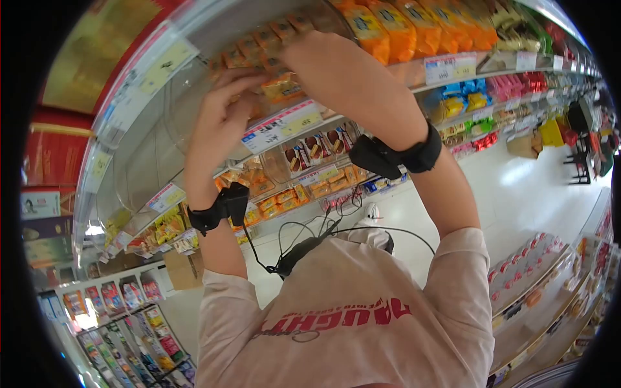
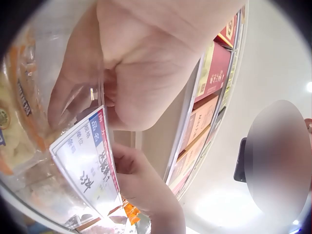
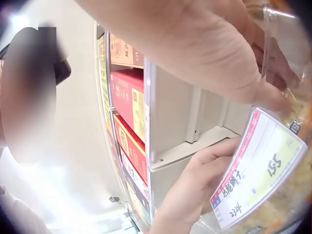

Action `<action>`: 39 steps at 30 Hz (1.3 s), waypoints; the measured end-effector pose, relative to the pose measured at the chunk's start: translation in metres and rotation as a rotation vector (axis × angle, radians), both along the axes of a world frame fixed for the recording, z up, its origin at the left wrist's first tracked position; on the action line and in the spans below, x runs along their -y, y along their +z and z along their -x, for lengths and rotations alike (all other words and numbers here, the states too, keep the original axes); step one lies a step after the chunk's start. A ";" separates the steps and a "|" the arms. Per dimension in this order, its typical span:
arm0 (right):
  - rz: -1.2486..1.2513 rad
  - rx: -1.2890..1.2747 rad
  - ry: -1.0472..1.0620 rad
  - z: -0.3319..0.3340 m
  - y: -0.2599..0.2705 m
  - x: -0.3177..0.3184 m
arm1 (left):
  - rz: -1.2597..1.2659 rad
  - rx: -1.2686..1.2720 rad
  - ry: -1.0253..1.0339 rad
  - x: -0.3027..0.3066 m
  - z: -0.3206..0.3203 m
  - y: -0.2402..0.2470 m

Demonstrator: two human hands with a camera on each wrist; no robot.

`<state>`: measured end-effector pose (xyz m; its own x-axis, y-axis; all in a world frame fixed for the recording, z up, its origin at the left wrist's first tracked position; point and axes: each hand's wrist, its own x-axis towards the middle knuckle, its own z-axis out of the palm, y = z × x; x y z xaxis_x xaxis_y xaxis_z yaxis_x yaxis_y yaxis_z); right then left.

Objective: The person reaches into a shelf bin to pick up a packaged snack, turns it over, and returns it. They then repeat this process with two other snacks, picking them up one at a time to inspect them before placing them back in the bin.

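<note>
Both hands reach into a clear plastic bin of small orange-wrapped snack packets (image 1: 249, 48) on a store shelf. My left hand (image 1: 218, 126) is at the bin's left front, its fingers loosely bent and spread over the packets. From the right comes my right hand (image 1: 317, 55), blurred in the head view, with its fingertips down among the packets. In the right wrist view the right hand (image 3: 214, 58) passes over the bin's clear front wall; I cannot tell whether it grips a packet. A price tag (image 1: 283, 126) on the bin's front partly hides the fingers in both wrist views.
Larger orange packets (image 1: 414, 29) fill the neighbouring bin on the right. Lower shelves hold chocolate-pictured packs (image 1: 317, 147) and more snacks. Red boxes (image 3: 129, 95) stand on a shelf beyond. A cable (image 1: 259, 255) runs from the left wrist strap to a black bag at the waist.
</note>
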<state>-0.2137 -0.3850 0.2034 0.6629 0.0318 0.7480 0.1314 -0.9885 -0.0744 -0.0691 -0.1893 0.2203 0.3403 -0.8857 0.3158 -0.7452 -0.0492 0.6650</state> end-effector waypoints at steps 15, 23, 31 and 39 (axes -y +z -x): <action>-0.228 -0.410 0.053 -0.004 0.020 0.001 | -0.029 -0.050 0.012 0.003 0.011 -0.001; 0.180 -0.387 -0.124 -0.008 0.005 -0.013 | -0.099 -0.033 0.062 0.006 0.016 0.002; -0.190 -0.423 -0.322 -0.009 0.026 -0.034 | -0.117 0.076 0.099 0.010 0.006 -0.009; -0.131 -0.149 -0.139 -0.010 0.004 -0.021 | 0.067 -0.173 0.286 0.006 0.010 -0.002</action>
